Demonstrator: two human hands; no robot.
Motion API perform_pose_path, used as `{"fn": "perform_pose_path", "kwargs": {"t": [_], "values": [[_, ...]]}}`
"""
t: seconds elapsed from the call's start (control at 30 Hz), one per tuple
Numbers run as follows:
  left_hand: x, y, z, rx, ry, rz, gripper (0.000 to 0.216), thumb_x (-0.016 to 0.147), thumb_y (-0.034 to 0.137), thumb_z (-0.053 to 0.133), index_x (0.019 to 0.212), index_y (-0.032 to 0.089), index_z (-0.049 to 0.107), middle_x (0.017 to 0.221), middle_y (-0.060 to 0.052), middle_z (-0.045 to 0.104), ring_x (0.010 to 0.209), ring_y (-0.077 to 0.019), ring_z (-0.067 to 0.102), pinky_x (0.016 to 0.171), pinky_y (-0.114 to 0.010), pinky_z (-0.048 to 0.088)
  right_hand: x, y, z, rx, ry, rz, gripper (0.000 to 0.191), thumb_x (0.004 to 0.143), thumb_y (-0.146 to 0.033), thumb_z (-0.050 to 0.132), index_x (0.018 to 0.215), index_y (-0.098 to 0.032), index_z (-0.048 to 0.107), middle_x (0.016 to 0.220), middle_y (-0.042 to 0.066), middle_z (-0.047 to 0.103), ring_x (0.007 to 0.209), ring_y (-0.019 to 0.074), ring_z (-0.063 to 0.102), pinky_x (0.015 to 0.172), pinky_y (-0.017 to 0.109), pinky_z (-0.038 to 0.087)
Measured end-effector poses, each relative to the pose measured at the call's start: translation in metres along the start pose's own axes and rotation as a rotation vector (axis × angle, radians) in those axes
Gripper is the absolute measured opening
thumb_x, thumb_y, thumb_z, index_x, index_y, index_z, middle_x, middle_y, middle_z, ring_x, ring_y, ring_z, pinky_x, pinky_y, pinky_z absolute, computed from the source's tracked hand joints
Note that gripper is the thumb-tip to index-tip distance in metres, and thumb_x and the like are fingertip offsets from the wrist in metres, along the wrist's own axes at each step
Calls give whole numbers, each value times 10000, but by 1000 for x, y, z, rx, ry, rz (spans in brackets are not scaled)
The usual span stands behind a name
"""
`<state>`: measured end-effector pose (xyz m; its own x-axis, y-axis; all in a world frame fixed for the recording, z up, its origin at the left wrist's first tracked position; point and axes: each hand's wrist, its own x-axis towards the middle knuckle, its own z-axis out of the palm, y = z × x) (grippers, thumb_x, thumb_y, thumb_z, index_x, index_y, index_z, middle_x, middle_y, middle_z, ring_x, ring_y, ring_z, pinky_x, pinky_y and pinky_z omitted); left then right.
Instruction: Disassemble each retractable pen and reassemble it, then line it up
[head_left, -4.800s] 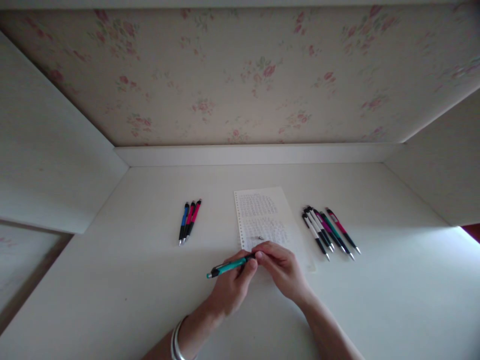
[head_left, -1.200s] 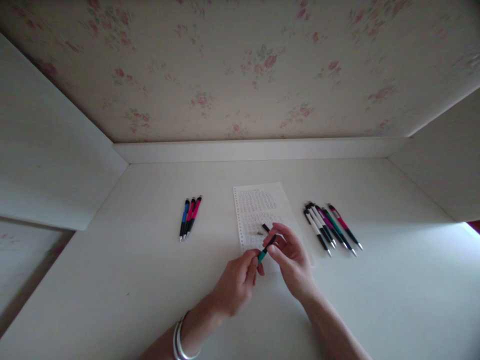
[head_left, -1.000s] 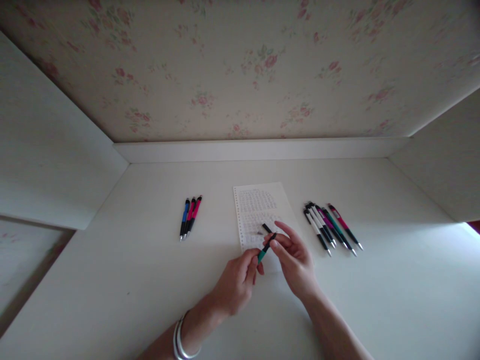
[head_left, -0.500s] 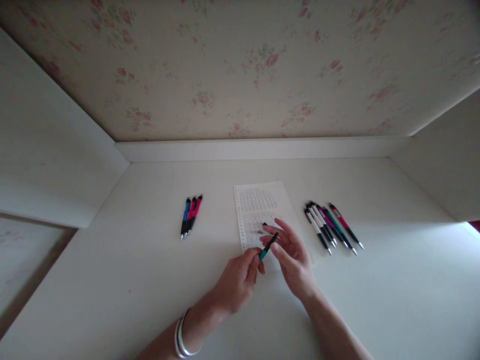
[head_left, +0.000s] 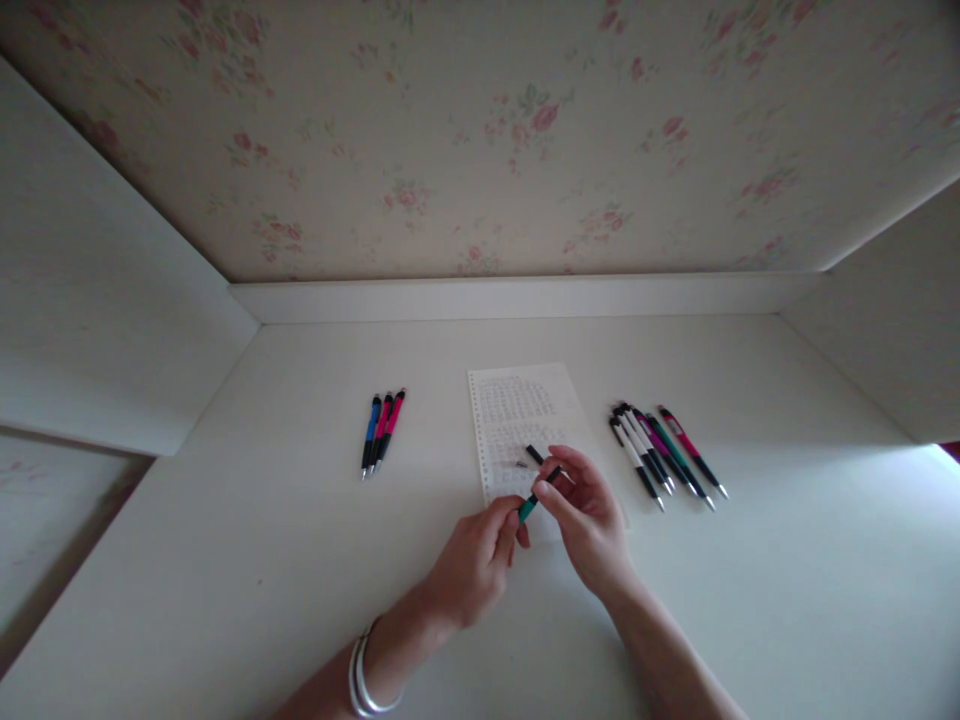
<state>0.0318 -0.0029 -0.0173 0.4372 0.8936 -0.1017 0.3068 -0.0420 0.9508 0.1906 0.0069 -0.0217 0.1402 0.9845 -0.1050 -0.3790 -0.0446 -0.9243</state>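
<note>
My left hand point(head_left: 474, 566) is closed round the lower end of a teal pen point(head_left: 529, 506) with a black front part. My right hand point(head_left: 586, 518) pinches the pen's upper, black end with thumb and fingers. Both hands hover over the near edge of a written sheet of paper point(head_left: 517, 412). Two small loose pen parts lie on the sheet just beyond the fingers: a black piece point(head_left: 533, 454) and a small metal piece point(head_left: 520, 465).
Three pens point(head_left: 381, 432), one blue and two red, lie side by side left of the sheet. Several pens point(head_left: 664, 456) lie in a row to its right. White side panels and a flowered back wall enclose the white desk point(head_left: 300, 560).
The teal pen went from lying crosswise in both hands to pointing away, partly taken apart. In the last half second my right fingers closed onto its black end.
</note>
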Motion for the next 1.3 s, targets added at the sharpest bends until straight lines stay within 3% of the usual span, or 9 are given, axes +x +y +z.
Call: {"fn": "perform_pose_path", "kwargs": {"t": [0.1,0.23,0.43,0.7,0.93,1.03,1.1,1.2,1.3], "values": [[0,-1,1,-12,1,4,333,1037,365,309,1048,177,584,779,-17,617,600,-121,512,600,-239,430,1,1,-2,18,23,24,449,768,-234,793,1173,-295,607,891,-7,707,811,151,664,780,298,543],[-1,-4,1,-15,-5,14,326,1038,343,314,1129,173,577,794,-18,617,602,-115,508,606,-238,438,0,-3,-2,129,-1,93,475,801,-268,765,1237,-301,579,999,35,753,881,195,712,886,393,536],[-1,-15,1,6,-46,142,421,1012,204,344,1425,220,421,791,0,590,588,-103,479,621,-230,452,1,-10,0,231,15,61,466,776,-256,782,1208,-305,614,986,21,762,862,182,722,844,347,555],[0,-13,0,55,-32,174,471,940,80,382,1372,216,509,854,-16,615,621,-104,490,686,-247,481,6,-16,-7,218,102,-10,425,770,-235,783,1166,-299,642,991,11,766,856,152,730,821,276,557],[-1,-16,0,86,-32,212,522,891,16,393,1361,209,512,890,-23,635,689,-119,539,741,-270,500,17,-22,-21,149,252,-200,352,792,-262,761,1126,-297,655,1034,14,748,842,128,716,850,296,549],[-2,-17,1,97,-18,245,515,890,9,392,1354,198,511,901,-30,640,712,-125,552,752,-277,506,22,-20,-31,-12,349,-282,270,803,-283,752,1058,-298,665,997,3,742,871,146,711,849,321,544],[-2,-17,1,104,-12,254,509,892,9,394,1352,195,509,907,-33,645,718,-127,556,762,-281,508,24,-18,-37,-248,370,-291,204,805,-307,745,999,-272,691,949,18,742,865,177,712,805,329,549],[-1,-16,0,119,-13,244,497,901,14,393,1352,191,505,914,-37,655,722,-128,561,778,-286,509,24,-13,-39,-695,323,-342,140,834,-336,705,921,-232,740,946,54,745,856,209,708,767,334,554],[0,-16,0,132,-15,230,466,933,47,382,1361,192,497,923,-43,659,728,-129,566,791,-291,510,22,-8,-37,-989,285,-429,171,886,-335,634,949,-229,753,967,60,759,822,208,715,733,326,564]]}}
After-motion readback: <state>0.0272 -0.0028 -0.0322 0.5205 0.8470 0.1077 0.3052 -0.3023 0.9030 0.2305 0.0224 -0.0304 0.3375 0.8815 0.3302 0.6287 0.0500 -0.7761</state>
